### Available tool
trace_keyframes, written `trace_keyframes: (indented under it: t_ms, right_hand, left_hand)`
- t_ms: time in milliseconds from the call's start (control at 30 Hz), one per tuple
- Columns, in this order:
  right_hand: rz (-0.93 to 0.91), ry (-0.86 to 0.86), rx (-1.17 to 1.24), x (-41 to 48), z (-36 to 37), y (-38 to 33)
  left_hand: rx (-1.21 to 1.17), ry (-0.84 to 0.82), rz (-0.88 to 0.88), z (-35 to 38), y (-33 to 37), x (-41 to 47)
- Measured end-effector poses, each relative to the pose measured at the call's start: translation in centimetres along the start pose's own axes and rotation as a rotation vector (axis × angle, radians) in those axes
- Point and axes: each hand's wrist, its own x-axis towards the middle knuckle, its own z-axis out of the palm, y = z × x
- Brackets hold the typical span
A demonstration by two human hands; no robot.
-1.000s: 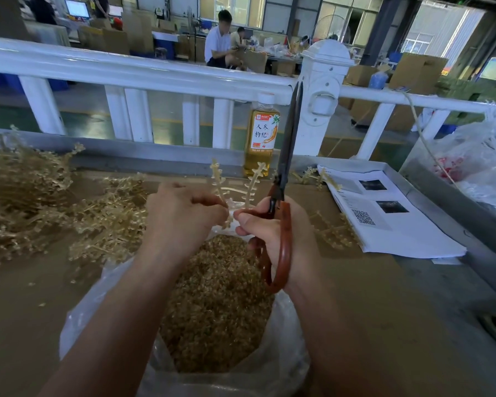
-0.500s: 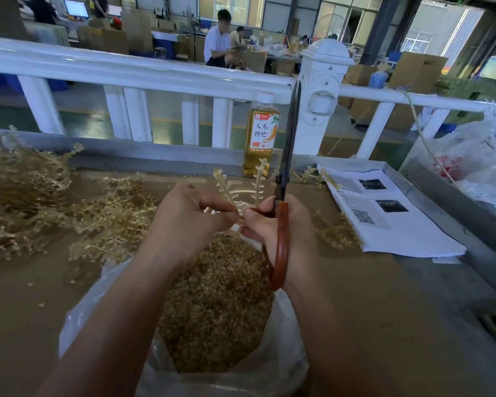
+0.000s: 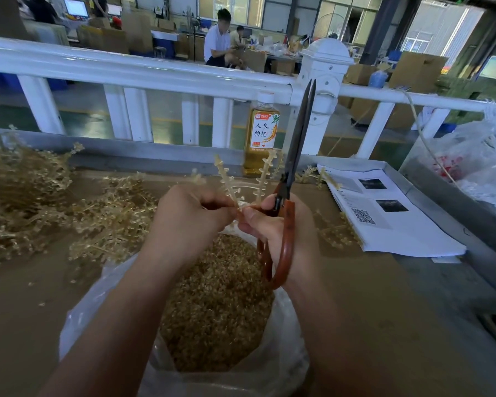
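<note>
**One camera, worn on my head**

The only view comes from my head, facing forward and down over the table [image 3: 26,310]. It sits close: my forearms enter from the near edge, and my left hand [image 3: 189,219] and right hand [image 3: 272,224] meet on a sprig [image 3: 226,181] at mid-frame. The bag [image 3: 92,299] fills the near middle. My scissors [image 3: 297,144] point up toward the far rail [image 3: 155,71], which the wide lens bows. Papers [image 3: 398,224] lie right.

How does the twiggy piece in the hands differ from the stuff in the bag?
The sprig is one branched piece with long knobbly stems, pinched upright between left hand and right hand; the bits are tiny, loose, heaped in the clear bag. Both are pale gold.
</note>
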Motion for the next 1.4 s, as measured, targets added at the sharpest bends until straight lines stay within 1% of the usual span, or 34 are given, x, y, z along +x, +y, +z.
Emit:
trace_keyframes:
  t_ms: [133, 267, 333, 400, 467, 533, 600, 667, 767, 833, 1000, 1067, 1133, 1233, 1400]
  right_hand:
    - [-0.006, -0.047, 0.021, -0.2, -0.1, -0.3]
    - [-0.007, -0.082, 0.061, -0.4, -0.2, -0.4]
    - [-0.024, -0.064, 0.064, -0.4, -0.3, -0.3]
    - [-0.030, -0.030, 0.093, -0.3, -0.5, -0.1]
    - [-0.046, -0.002, 0.071, -0.3, -0.7, 0.1]
    - [-0.050, 0.019, 0.016, -0.2, -0.8, 0.2]
    - [-0.013, 0.021, -0.013, -0.2, -0.9, 0.1]
    - [0.041, -0.019, -0.038, -0.3, -1.0, -0.2]
    - [0.073, -0.170, -0.134, -0.6, -1.1, -0.5]
    - [0.057, -0.279, -0.210, -0.9, -1.1, -0.5]
    - [0.011, -0.456, -0.538, -0.9, -0.5, 0.1]
    - [0.005, -0.497, -0.618, -0.8, -0.3, 0.4]
    - [0.011, -0.540, -0.647, -0.8, -0.3, 0.8]
    - [0.029, -0.582, -0.633, -0.8, -0.4, 0.9]
    - [0.038, -0.621, -0.627, -0.7, -0.5, 0.7]
  left_hand:
    - [-0.218, -0.121, -0.095, -0.2, 0.2, -0.1]
    - [-0.338, -0.121, -0.153, -0.3, 0.2, 0.0]
    - [-0.395, -0.154, -0.196, -0.6, 0.2, 0.1]
    - [-0.491, -0.225, -0.250, -0.9, 0.5, 0.0]
    - [-0.564, -0.274, -0.285, -0.9, 0.6, -0.1]
    - [-0.592, -0.236, -0.297, -0.8, 0.4, 0.0]
    - [-0.593, -0.132, -0.302, -0.6, 0.1, 0.3]
    - [-0.610, -0.034, -0.296, -0.7, -0.2, 0.7]
    - [-0.660, 0.049, -0.279, -1.0, -0.6, 1.0]
    - [-0.659, 0.097, -0.256, -1.1, -0.8, 1.2]
    - [-0.702, 0.206, -0.208, -1.5, -1.0, 1.4]
    - [-0.719, 0.231, -0.201, -1.8, -1.1, 1.5]
    - [-0.729, 0.236, -0.201, -2.0, -1.2, 1.6]
    - [-0.730, 0.235, -0.194, -2.2, -1.3, 1.7]
    - [-0.659, 0.255, -0.165, -2.3, -1.4, 1.9]
